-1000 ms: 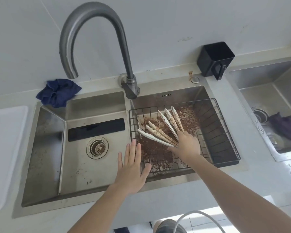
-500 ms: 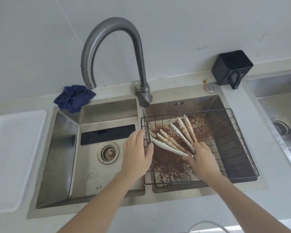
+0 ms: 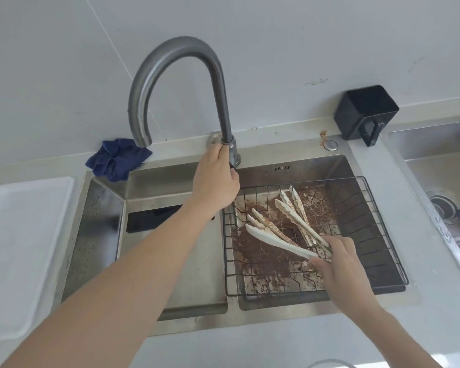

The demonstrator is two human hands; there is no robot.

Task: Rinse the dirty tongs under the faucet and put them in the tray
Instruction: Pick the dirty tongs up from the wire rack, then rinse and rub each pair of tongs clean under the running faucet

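Right hand [image 3: 341, 264] grips a bundle of tongs [image 3: 282, 227] at their hinge ends, fingers [image 3: 319, 261] closed around the handles. The long axes run from the hand up and to the left, with the tips fanned out over the wire basket [image 3: 383, 235] that sits in the right basin of the sink [image 3: 170, 312]. The tongs are lifted clear of the basket floor or just above it; which cannot be told. Left hand [image 3: 215, 179] reaches to the base of the faucet [image 3: 175, 75], fingers wrapped on the handle there; no water shows at the spout.

The relation that governs the next move: the spout opens over the left basin, up and to the left of the tong tips and well apart from them, so the bundle would have to travel left along its own axis, across the divider, to meet the stream. The right hand is the nearer one and already carries the load.

Appearance of the tongs: pale cream, scalloped blades, several pairs, flecked and smeared with brown residue; the same brown grit covers the basin floor beneath the basket. The white tray [image 3: 21, 248] lies on the surface at far left, beyond the left basin, with nothing visible in it.
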